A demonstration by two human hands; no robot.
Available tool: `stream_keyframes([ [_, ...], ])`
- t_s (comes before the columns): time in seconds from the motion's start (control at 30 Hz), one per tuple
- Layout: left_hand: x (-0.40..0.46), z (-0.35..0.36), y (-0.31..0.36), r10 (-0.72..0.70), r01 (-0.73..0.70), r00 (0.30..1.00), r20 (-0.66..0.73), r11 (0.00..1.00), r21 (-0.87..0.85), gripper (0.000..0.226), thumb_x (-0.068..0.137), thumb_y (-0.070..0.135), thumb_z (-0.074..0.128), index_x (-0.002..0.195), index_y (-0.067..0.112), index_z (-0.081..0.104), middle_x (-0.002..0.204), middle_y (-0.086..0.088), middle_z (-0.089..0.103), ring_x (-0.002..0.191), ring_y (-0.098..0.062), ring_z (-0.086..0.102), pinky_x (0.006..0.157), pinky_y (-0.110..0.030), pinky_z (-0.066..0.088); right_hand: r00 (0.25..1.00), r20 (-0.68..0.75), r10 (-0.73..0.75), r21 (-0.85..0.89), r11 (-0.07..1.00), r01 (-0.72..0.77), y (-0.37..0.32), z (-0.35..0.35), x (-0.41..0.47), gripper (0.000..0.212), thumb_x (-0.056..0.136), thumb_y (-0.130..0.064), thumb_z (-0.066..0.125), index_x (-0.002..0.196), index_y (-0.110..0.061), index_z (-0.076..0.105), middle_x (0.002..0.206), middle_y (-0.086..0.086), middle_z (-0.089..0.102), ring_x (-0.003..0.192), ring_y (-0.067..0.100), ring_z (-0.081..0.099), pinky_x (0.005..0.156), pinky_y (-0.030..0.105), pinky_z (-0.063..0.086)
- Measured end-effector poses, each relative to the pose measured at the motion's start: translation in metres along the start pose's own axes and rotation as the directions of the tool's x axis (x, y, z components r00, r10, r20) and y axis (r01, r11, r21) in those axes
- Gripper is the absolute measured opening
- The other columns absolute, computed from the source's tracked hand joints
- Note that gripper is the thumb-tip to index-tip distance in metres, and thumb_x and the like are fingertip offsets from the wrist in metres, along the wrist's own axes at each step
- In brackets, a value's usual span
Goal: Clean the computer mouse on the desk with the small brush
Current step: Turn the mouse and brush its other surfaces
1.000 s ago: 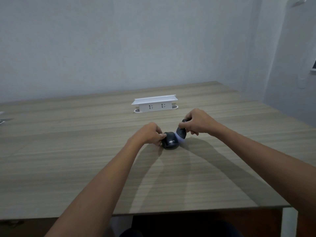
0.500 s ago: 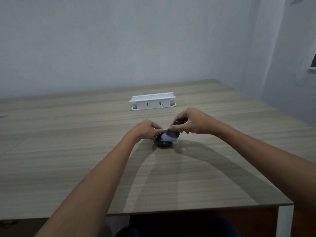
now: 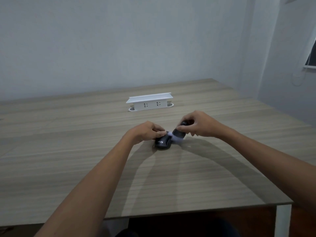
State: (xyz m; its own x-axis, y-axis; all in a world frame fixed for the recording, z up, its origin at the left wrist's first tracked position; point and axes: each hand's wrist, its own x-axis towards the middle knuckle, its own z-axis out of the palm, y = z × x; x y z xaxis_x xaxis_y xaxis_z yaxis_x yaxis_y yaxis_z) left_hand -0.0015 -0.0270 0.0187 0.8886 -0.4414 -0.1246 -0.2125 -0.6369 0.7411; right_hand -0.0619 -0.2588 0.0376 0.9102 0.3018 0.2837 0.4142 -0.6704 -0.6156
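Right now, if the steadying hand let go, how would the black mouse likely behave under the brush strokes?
The mouse looks small and smooth-shelled on a slick wooden desk, so it would probably slide sideways. Its low, wide shape suggests it would not tip. The left hand holding it while the right hand works the brush suggests it is light.

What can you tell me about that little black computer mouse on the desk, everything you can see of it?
The mouse is small, dark and rounded, with what looks like a smooth plastic shell and pale lettering on the end nearest the camera, too blurred to read. It sits flat on the wooden desk, near the middle. The left hand holds its far left side with curled fingers. The right hand grips a small dark brush whose pale bristles meet the mouse's upper right side. No cable shows.
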Motion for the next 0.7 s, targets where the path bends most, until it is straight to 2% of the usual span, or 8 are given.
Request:
stream_keyframes([
  [0.1, 0.0, 0.001, 0.0, 0.011, -0.011, 1.0, -0.003, 1.0, 0.013, 0.038, 0.097, 0.024, 0.064, 0.132, 0.01, 0.064, 0.127, -0.005, 0.068, 0.119, -0.016, 0.061, 0.096, -0.02, 0.044, 0.993, 0.117, -0.018, 0.074, 0.997, 0.009, 0.002, 0.002, -0.006, 0.011, 0.089, -0.023, 0.072, 0.093, -0.015, 0.078, 0.068, 0.006, 0.069, 0.053, 0.011, 0.06, 0.05, 0.026, 0.05],
  [0.3, 0.0, 0.003, -0.005, 0.067, -0.067, 0.998, -0.022, 0.998, -0.015, 0.035, 0.099, 0.021, 0.06, 0.132, 0.01, 0.065, 0.127, -0.005, 0.068, 0.116, -0.015, 0.061, 0.099, -0.022, 0.044, 1.0, -0.013, -0.023, -0.007, 1.0, 0.023, 0.008, -0.01, -0.003, 0.007, 0.087, -0.024, 0.073, 0.091, -0.022, 0.079, 0.069, -0.003, 0.072, 0.054, 0.012, 0.065, 0.055, 0.034, 0.055],
  [0.37, 0.001, 0.004, -0.006, 0.085, -0.085, 0.996, -0.022, 0.996, 0.004, 0.034, 0.099, 0.022, 0.06, 0.131, 0.012, 0.066, 0.127, -0.003, 0.068, 0.119, -0.015, 0.06, 0.103, -0.025, 0.044, 0.997, 0.035, -0.064, 0.051, 0.997, 0.062, 0.003, -0.007, -0.006, 0.008, 0.087, -0.025, 0.074, 0.094, -0.022, 0.079, 0.074, 0.001, 0.073, 0.06, 0.019, 0.068, 0.058, 0.035, 0.058],
  [0.43, 0.004, 0.004, -0.008, 0.094, -0.094, 0.995, -0.017, 0.995, 0.025, 0.032, 0.099, 0.024, 0.06, 0.128, 0.014, 0.068, 0.126, 0.0, 0.069, 0.12, -0.014, 0.06, 0.107, -0.03, 0.044, 0.988, 0.107, -0.11, 0.079, 0.992, 0.102, -0.004, 0.003, -0.011, 0.01, 0.087, -0.024, 0.076, 0.096, -0.022, 0.079, 0.078, 0.005, 0.074, 0.062, 0.017, 0.067, 0.061, 0.03, 0.057],
  [0.5, 0.005, 0.005, -0.007, 0.095, -0.094, 0.995, -0.013, 0.995, 0.026, 0.03, 0.099, 0.023, 0.059, 0.127, 0.015, 0.069, 0.123, 0.001, 0.07, 0.118, -0.014, 0.062, 0.106, -0.029, 0.045, 0.984, 0.107, -0.143, -0.019, 0.989, 0.146, -0.002, 0.01, -0.008, 0.011, 0.085, -0.024, 0.077, 0.096, -0.022, 0.08, 0.077, -0.002, 0.072, 0.063, 0.004, 0.062, 0.061, 0.019, 0.049],
  [0.57, 0.005, 0.006, -0.007, 0.097, -0.096, 0.995, -0.039, 0.995, 0.027, 0.031, 0.099, 0.021, 0.059, 0.128, 0.014, 0.068, 0.122, -0.001, 0.07, 0.116, -0.015, 0.062, 0.101, -0.025, 0.045, 0.984, 0.06, -0.165, -0.182, 0.968, 0.174, 0.002, 0.007, -0.003, 0.012, 0.083, -0.024, 0.078, 0.095, -0.022, 0.081, 0.077, -0.011, 0.067, 0.066, -0.001, 0.058, 0.063, 0.012, 0.041],
  [0.63, 0.005, 0.007, -0.006, 0.096, -0.095, 0.994, -0.06, 0.995, 0.025, 0.032, 0.099, 0.02, 0.059, 0.129, 0.012, 0.067, 0.122, -0.003, 0.07, 0.115, -0.016, 0.062, 0.099, -0.024, 0.045, 0.981, 0.026, -0.193, -0.305, 0.933, 0.192, 0.004, 0.003, -0.001, 0.012, 0.082, -0.024, 0.076, 0.093, -0.022, 0.081, 0.078, -0.009, 0.066, 0.07, 0.002, 0.057, 0.066, 0.017, 0.041],
  [0.7, 0.007, 0.006, -0.007, 0.102, -0.1, 0.993, -0.054, 0.995, 0.026, 0.031, 0.099, 0.02, 0.059, 0.127, 0.011, 0.068, 0.121, -0.005, 0.071, 0.115, -0.018, 0.063, 0.101, -0.026, 0.047, 0.975, 0.021, -0.223, -0.316, 0.923, 0.218, 0.0, 0.004, -0.002, 0.012, 0.082, -0.025, 0.076, 0.092, -0.021, 0.081, 0.079, -0.006, 0.068, 0.07, 0.003, 0.057, 0.066, 0.018, 0.041],
])
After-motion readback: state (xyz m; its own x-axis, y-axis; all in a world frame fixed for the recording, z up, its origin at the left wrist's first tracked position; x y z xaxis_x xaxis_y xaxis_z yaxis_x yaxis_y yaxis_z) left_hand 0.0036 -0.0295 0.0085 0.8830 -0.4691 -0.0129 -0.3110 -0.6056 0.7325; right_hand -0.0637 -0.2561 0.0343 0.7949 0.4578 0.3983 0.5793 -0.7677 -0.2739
